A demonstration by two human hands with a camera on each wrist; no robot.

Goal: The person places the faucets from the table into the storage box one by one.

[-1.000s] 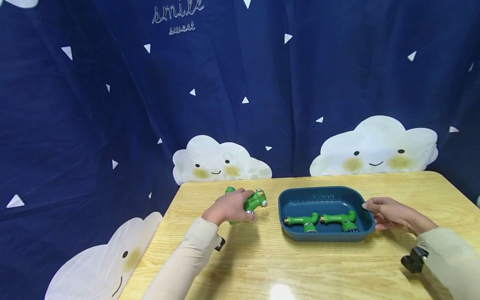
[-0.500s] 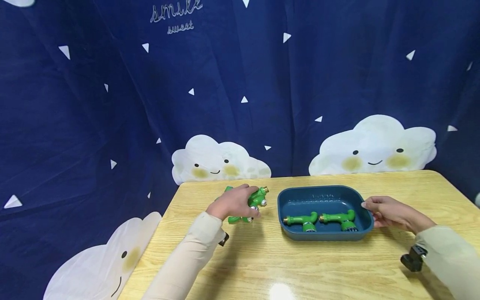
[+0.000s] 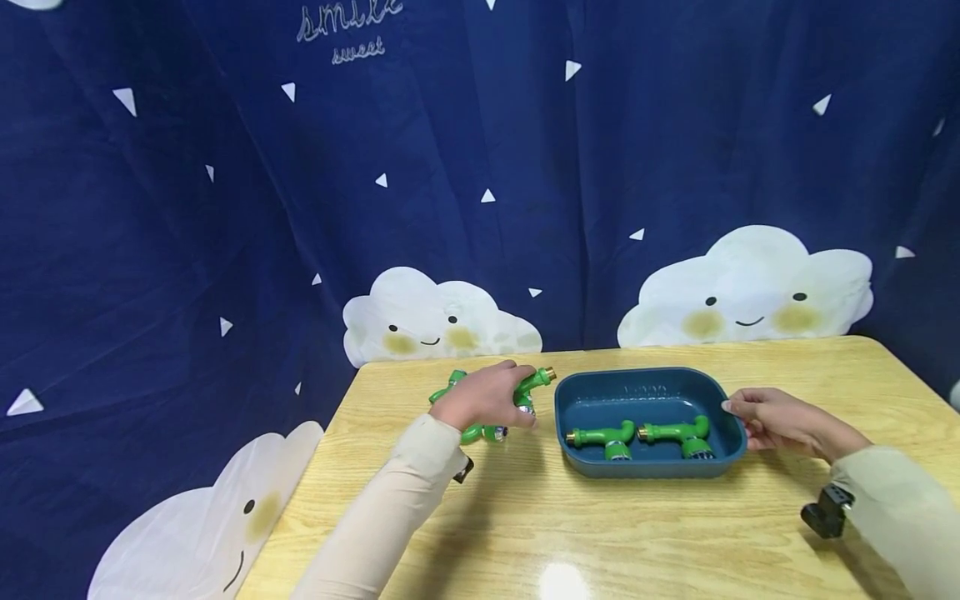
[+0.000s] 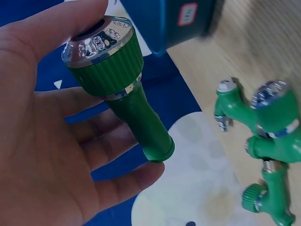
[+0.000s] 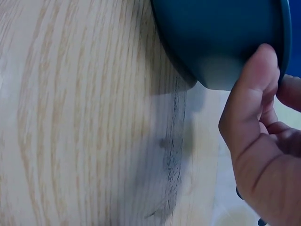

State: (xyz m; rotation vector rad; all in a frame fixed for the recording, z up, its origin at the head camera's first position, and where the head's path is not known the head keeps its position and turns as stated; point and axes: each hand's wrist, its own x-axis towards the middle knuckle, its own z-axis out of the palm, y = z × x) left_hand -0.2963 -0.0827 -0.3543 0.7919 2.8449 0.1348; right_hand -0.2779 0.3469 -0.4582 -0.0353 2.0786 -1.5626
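Note:
My left hand [image 3: 491,396] holds a green tap [image 4: 110,66] above the left part of the table. Its thumb lies on the chrome-capped knob, and the other fingers are behind and below the body. A brass threaded end shows past the fingers in the head view. My right hand [image 3: 783,421] pinches the right end of a dark blue tray [image 3: 645,472], thumb on the outer wall in the right wrist view. Inside the tray lie two more green taps, the left one [image 3: 602,436] and the right one [image 3: 675,431], knobs towards me.
Several other green taps [image 4: 277,113] lie on the wooden table [image 3: 600,533] under and beyond my left hand, partly hidden by it. A navy curtain [image 3: 450,125] with white clouds hangs behind the table's back edge.
My left hand has moved right towards the tray with the tap, and the tap's brass end has swung out to the right. The right hand still holds the tray's end.

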